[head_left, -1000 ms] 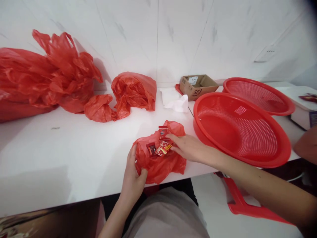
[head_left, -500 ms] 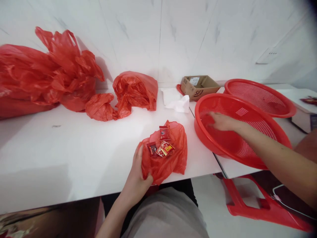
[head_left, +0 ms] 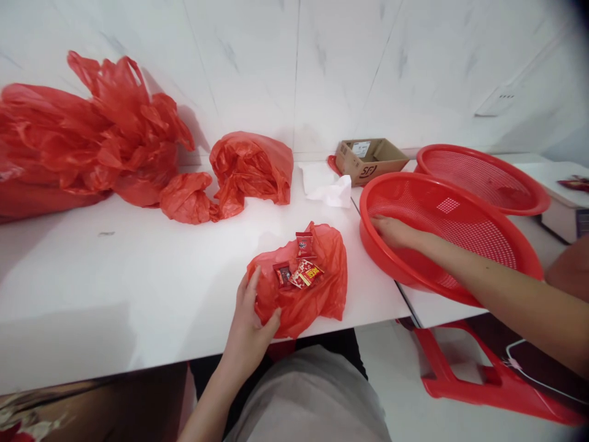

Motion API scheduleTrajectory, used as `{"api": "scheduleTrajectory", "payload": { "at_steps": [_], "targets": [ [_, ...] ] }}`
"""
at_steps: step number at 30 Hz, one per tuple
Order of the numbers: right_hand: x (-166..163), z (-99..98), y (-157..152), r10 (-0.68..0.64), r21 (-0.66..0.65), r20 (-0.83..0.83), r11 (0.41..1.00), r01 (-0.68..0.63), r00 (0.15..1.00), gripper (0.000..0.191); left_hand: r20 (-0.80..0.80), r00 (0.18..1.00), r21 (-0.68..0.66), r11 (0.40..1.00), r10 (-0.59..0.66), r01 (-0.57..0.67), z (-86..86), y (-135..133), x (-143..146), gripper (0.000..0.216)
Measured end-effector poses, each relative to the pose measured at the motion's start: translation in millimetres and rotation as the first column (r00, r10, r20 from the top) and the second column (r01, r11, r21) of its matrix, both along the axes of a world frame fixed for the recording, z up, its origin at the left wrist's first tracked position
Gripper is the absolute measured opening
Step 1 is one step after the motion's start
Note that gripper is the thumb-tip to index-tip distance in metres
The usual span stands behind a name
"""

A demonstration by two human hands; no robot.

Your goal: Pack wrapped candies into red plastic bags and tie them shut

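Note:
My left hand (head_left: 251,322) is at the near left rim of a red plastic bag (head_left: 329,285), its fingers and thumb curved on the thin film. The bag lies spread and crumpled on the white table. Inside it are several small wrapped packets: a red packet (head_left: 304,244) towards the back, a dark red packet (head_left: 282,274) at the left and a red, white and yellow packet (head_left: 307,274) in the middle. My right hand is not in view.
At the right, a co-worker's hand (head_left: 393,232) reaches into a red plastic basket (head_left: 501,239). A second basket (head_left: 488,175) and a cardboard box (head_left: 368,169) stand behind. Large red bags (head_left: 92,135) and a smaller bag (head_left: 257,162) line the wall. A red stool (head_left: 442,368) stands below.
My left hand has shifted slightly left, and the bag's left rim has spread out that way. The co-worker's hand has moved lower and further left inside the basket.

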State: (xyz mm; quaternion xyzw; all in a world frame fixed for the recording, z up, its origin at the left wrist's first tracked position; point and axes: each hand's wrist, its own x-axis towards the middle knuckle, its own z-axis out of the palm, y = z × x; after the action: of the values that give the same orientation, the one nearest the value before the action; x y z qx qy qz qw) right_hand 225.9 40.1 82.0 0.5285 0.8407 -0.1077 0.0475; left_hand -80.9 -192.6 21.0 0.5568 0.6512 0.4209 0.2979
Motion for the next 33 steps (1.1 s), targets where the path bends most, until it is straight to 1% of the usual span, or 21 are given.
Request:
{"api": "scheduleTrajectory", "payload": {
  "at_steps": [2,3,5,7,8,9,10,11,12,13,14,16,17,19,20,22,23,26,27,29,33],
  "targets": [
    [0.8,8.3,0.9,0.009,0.041,-0.013,0.999,-0.008,1.000,0.027,-0.014,1.000,-0.034,0.999,0.012,-0.013,1.3,-1.6,-0.4,0.069],
    [2.1,16.4,1.8,-0.004,0.071,-0.012,0.997,0.005,1.000,0.028,-0.014,1.000,-0.049,0.999,0.016,-0.016,2.3,-2.3,-0.9,0.065],
    [4.7,40.0,1.5,-0.090,0.181,-0.043,0.979,0.096,0.995,0.030,-0.008,1.000,-0.062,0.998,0.017,-0.017,4.4,-3.4,-2.5,0.061],
    [2.6,67.7,-7.5,-0.177,0.320,-0.195,0.918,0.233,0.965,0.030,-0.005,1.000,-0.056,0.998,0.021,-0.021,6.1,-3.5,-4.6,0.059],
    [-2.0,79.5,-16.8,-0.175,0.365,-0.317,0.884,0.291,0.932,0.028,-0.008,1.000,-0.049,0.998,0.026,-0.027,6.5,-2.9,-5.5,0.058],
    [-9.4,88.2,-29.1,-0.134,0.378,-0.438,0.869,0.318,0.889,0.025,-0.010,0.999,-0.043,0.999,0.030,-0.030,6.7,-2.0,-6.2,0.057],
    [-19.5,92.3,-43.7,-0.065,0.356,-0.537,0.887,0.295,0.841,0.023,-0.010,0.999,-0.035,0.999,0.031,-0.031,6.7,-0.8,-6.5,0.057],
    [-31.9,91.2,-59.6,0.006,0.309,-0.606,0.923,0.229,0.795,0.022,-0.007,1.000,-0.024,0.999,0.026,-0.027,6.6,0.5,-6.5,0.056],
    [-45.7,84.9,-75.2,0.054,0.249,-0.629,0.959,0.135,0.776,0.023,-0.004,1.000,-0.013,1.000,0.017,-0.017,6.6,1.9,-6.2,0.057],
    [-59.8,73.9,-89.3,0.079,0.170,-0.624,0.985,0.036,0.778,0.026,-0.002,1.000,-0.003,1.000,0.005,-0.005,6.8,3.0,-5.8,0.057],
    [-73.2,59.7,-100.8,0.098,0.116,-0.605,0.993,-0.035,0.790,0.029,0.000,1.000,0.004,1.000,-0.007,0.007,7.1,3.8,-5.4,0.058],
    [-93.7,27.7,-114.4,0.146,0.097,-0.500,0.989,-0.112,0.854,0.045,0.003,1.000,0.013,1.000,-0.018,0.018,7.7,4.0,-5.4,0.060],
    [-99.8,13.2,-116.7,0.161,0.084,-0.425,0.987,-0.138,0.891,0.047,0.003,1.000,0.020,1.000,-0.016,0.016,7.7,3.4,-6.1,0.061],
    [-103.1,-7.2,-115.3,0.173,0.044,-0.242,0.985,-0.167,0.955,0.046,0.006,1.000,0.036,0.999,-0.001,0.000,6.4,1.4,-8.3,0.065],
    [-101.4,-12.4,-113.1,0.172,0.024,-0.152,0.985,-0.171,0.973,0.043,0.008,1.000,0.044,0.999,0.008,-0.008,5.1,0.3,-9.5,0.068],
    [-94.3,-14.8,-108.5,0.183,0.009,-0.009,0.983,-0.183,0.983,0.043,0.023,1.000,0.050,0.999,0.019,-0.020,1.6,-1.8,-10.9,0.071],
    [-90.4,-13.4,-106.8,0.195,0.005,0.040,0.981,-0.196,0.980,0.047,0.037,0.999,0.049,0.999,0.021,-0.022,0.0,-2.5,-10.9,0.072],
    [-82.4,-7.2,-104.7,0.230,-0.038,0.114,0.973,-0.227,0.967,0.068,0.073,0.997,0.035,0.999,0.007,-0.009,-2.9,-3.5,-8.4,0.074],
    [-81.8,-6.0,-104.8,0.231,-0.055,0.115,0.973,-0.226,0.966,0.070,0.079,0.997,0.030,1.000,0.000,-0.002,-2.9,-3.4,-7.2,0.074],
    [-83.4,-6.3,-105.6,0.211,-0.060,0.064,0.976,-0.207,0.975,0.064,0.082,0.997,0.026,1.000,-0.008,0.006,-2.2,-3.1,-5.3,0.075],
    [-92.1,-15.2,-107.5,0.180,-0.029,-0.145,0.982,-0.186,0.973,0.044,0.068,0.998,0.028,1.000,0.002,-0.004,-0.2,-2.5,-4.1,0.075]
  ]
}}
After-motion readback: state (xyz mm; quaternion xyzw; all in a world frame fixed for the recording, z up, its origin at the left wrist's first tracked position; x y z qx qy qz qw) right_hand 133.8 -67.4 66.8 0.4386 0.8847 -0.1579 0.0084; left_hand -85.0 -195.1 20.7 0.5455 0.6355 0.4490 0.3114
